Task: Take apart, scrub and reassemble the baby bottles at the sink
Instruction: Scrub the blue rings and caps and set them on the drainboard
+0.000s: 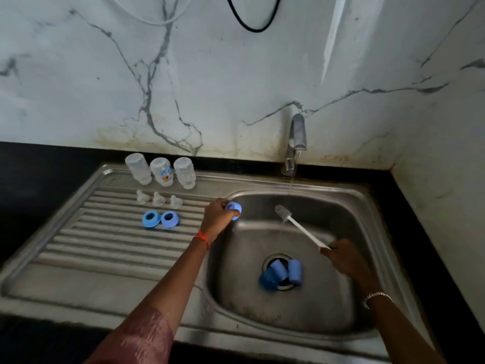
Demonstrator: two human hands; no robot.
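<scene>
My left hand (219, 219) grips a blue bottle ring (233, 207) at the left rim of the sink bowl (341, 258). My right hand (343, 258) holds the white handle of a bottle brush (284, 212), whose bristle head sits under the running water. Three clear bottles (161, 171) stand upside down at the back of the drainboard (105, 245). In front of them are three clear teats (157, 198), then two blue rings (160, 219). Three blue caps (282, 274) lie over the drain.
The tap (296, 140) at the back of the sink runs a thin stream. A black counter (39, 179) surrounds the steel sink, with marble walls behind and at the right. A black cable (252, 24) hangs on the wall.
</scene>
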